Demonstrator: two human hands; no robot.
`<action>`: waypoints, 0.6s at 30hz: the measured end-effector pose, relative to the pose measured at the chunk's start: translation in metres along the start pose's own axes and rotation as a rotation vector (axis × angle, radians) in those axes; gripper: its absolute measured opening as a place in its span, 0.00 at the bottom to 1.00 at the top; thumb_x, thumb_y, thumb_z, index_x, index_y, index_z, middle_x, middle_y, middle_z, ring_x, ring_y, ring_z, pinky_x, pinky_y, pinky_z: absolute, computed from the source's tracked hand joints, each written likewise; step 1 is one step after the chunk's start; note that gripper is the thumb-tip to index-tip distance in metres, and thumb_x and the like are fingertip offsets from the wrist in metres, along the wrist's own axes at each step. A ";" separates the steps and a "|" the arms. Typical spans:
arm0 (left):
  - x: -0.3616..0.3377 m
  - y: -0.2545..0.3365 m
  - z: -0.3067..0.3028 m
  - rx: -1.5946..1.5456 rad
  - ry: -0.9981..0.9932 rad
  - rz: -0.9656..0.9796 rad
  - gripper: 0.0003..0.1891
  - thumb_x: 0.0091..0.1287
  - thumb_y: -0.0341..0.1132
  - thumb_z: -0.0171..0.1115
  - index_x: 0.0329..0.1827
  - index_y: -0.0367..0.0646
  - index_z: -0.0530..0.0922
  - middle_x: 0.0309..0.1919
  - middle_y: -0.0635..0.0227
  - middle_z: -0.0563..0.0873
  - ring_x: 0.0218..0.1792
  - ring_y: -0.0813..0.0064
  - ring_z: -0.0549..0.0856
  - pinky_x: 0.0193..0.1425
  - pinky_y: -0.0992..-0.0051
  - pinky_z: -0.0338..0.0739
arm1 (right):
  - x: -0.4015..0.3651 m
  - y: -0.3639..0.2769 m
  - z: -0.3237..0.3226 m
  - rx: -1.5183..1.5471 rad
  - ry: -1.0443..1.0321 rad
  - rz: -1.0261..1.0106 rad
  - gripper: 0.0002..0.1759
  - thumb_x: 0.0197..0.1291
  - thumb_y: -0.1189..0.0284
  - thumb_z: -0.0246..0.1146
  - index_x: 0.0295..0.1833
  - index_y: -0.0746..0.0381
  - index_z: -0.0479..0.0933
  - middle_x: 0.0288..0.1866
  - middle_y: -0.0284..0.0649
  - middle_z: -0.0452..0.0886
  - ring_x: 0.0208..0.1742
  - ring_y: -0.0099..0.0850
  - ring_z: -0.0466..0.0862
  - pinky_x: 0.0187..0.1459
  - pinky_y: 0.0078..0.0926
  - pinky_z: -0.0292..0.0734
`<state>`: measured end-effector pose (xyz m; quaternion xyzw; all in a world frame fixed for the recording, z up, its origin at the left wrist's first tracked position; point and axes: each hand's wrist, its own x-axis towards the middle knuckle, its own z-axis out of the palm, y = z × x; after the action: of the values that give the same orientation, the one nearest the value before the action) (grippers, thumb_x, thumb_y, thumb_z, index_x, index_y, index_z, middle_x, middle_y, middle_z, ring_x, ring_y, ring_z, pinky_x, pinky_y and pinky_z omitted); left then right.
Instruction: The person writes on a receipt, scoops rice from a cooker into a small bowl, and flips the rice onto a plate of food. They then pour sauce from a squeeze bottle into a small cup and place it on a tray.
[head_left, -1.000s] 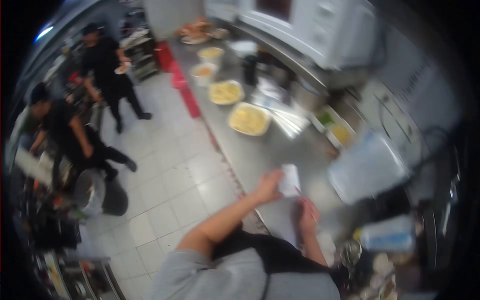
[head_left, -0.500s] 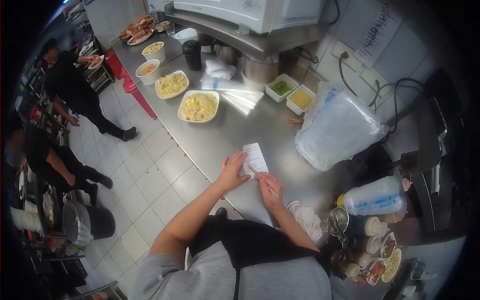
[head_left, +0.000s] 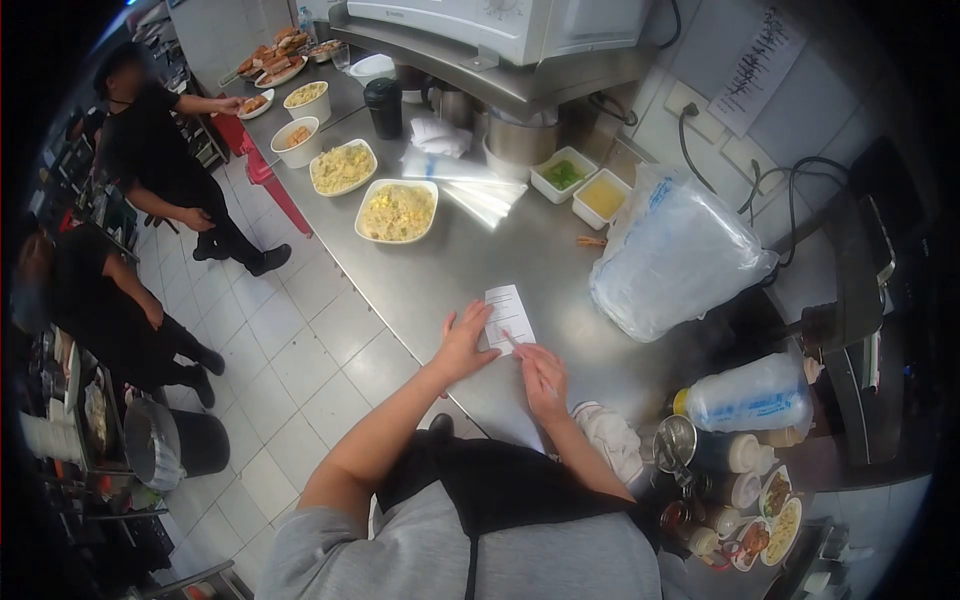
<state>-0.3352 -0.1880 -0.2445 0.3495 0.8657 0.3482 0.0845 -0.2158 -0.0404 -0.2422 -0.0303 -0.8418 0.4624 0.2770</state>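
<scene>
While the paper slip [head_left: 509,316] lies flat on the steel table [head_left: 440,275], its edge is pressed down by the open, spread left hand [head_left: 463,346]. A pen [head_left: 513,343] is pinched in the closed right hand [head_left: 542,380], its tip on the slip.

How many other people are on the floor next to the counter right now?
2. One person in black stands at the counter's far end, touching a small plate. The second person, also in black, is nearer, at the left edge. Others may be out of frame.
</scene>
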 end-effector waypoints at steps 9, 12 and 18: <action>0.000 0.000 0.000 0.001 0.004 0.003 0.41 0.49 0.40 0.70 0.67 0.43 0.60 0.67 0.54 0.63 0.71 0.60 0.57 0.70 0.48 0.44 | -0.003 0.001 -0.004 -0.143 0.072 -0.078 0.08 0.57 0.78 0.57 0.41 0.63 0.80 0.39 0.38 0.83 0.49 0.34 0.80 0.53 0.33 0.64; 0.000 0.000 0.000 0.010 -0.004 0.005 0.41 0.50 0.40 0.69 0.67 0.43 0.60 0.67 0.55 0.63 0.71 0.61 0.57 0.70 0.47 0.45 | -0.002 0.003 -0.012 0.044 0.054 0.061 0.08 0.58 0.78 0.57 0.41 0.64 0.80 0.40 0.42 0.83 0.47 0.35 0.81 0.49 0.31 0.69; 0.010 0.003 -0.009 -0.261 0.102 0.131 0.37 0.50 0.31 0.64 0.67 0.44 0.61 0.66 0.53 0.64 0.68 0.57 0.63 0.69 0.56 0.55 | -0.022 0.018 -0.043 0.056 0.270 0.202 0.09 0.63 0.77 0.54 0.47 0.68 0.74 0.38 0.38 0.77 0.39 0.24 0.77 0.43 0.21 0.72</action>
<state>-0.3448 -0.1845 -0.2351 0.3732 0.7916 0.4799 0.0621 -0.1800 -0.0043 -0.2480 -0.1690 -0.7762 0.5030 0.3404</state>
